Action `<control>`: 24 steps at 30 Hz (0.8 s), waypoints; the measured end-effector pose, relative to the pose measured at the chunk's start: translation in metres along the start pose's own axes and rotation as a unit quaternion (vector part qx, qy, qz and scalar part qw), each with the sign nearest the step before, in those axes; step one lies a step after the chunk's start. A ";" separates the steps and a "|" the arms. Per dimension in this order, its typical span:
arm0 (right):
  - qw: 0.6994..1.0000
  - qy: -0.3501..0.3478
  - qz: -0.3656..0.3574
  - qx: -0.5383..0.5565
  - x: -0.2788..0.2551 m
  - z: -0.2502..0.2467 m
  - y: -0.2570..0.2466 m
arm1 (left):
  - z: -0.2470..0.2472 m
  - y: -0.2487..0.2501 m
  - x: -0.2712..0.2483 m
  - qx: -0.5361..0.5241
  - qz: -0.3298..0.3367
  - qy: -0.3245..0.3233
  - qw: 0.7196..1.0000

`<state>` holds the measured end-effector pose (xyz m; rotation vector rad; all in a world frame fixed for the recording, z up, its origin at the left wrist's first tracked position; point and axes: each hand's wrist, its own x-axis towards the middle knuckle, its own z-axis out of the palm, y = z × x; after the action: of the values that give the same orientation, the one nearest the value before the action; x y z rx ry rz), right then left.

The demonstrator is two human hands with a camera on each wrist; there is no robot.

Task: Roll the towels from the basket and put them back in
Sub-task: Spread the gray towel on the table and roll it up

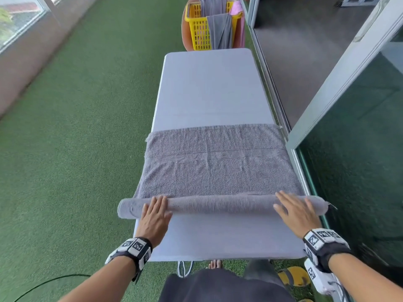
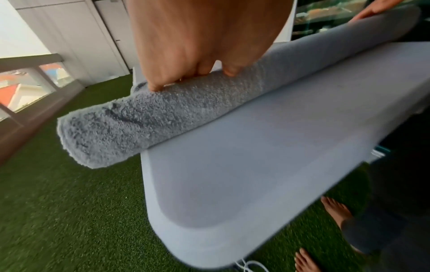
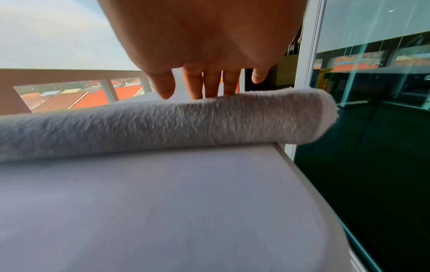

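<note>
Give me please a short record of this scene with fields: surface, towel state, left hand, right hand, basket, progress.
surface: white table on green artificial grass
towel state: grey towel partly rolled; the roll lies at the near end, both its ends overhang the table sides
left hand: left hand flat on the roll near its left end
right hand: right hand flat on the roll near its right end
basket: yellow basket beyond the far end, grey and pink cloth hanging over its rim
progress: most of the towel is still flat

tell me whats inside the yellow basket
Grey towels hang over the rim of the yellow slotted plastic basket, beside a pink cloth. Anything deeper is hidden by its walls and the draped fabric.
</note>
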<state>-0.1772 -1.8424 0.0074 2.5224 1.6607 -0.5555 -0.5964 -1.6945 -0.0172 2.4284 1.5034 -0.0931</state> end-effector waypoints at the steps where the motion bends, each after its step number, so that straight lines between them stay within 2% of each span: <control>1: 1.000 -0.023 -0.001 -0.008 -0.004 0.003 -0.001 | 0.004 -0.003 -0.004 0.007 0.011 -0.006 1.000; 4: 0.997 -0.040 0.013 -0.071 -0.024 0.012 -0.006 | 0.008 -0.007 -0.016 0.020 0.024 -0.048 0.998; 6: 0.994 -0.065 0.021 -0.087 -0.023 0.009 -0.007 | 0.004 -0.010 -0.011 0.003 0.033 -0.032 0.999; 9: 0.992 -0.114 0.020 -0.045 -0.001 -0.008 -0.004 | -0.019 -0.012 0.018 -0.023 0.040 -0.021 0.999; 10: 0.993 -0.113 0.023 -0.033 0.008 -0.014 -0.004 | -0.027 -0.011 0.027 -0.035 0.038 -0.010 0.999; 12: 0.997 -0.065 0.025 -0.014 0.022 -0.019 -0.001 | -0.034 -0.010 0.041 -0.031 0.034 -0.008 0.999; 13: 0.999 -0.046 0.025 0.001 0.026 -0.017 0.000 | -0.036 -0.009 0.044 -0.015 0.029 -0.038 0.999; 15: 0.998 -0.065 0.019 0.013 0.023 -0.010 0.001 | -0.031 -0.008 0.037 0.026 0.029 -0.104 0.994; 16: 0.997 -0.077 0.014 -0.010 0.016 -0.004 0.000 | -0.026 -0.008 0.030 0.030 0.032 -0.107 0.993; 20: 0.990 -0.063 -0.028 -0.120 -0.025 0.012 -0.007 | -0.008 -0.006 0.001 0.009 0.025 -0.023 0.999; 24: 0.994 -0.055 -0.025 -0.091 -0.015 -0.002 -0.002 | -0.011 -0.012 0.004 0.040 0.048 -0.013 0.998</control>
<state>-0.1841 -1.8542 0.0150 2.2870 1.6584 -0.5111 -0.6065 -1.6828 -0.0098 2.5471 1.3954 -0.1665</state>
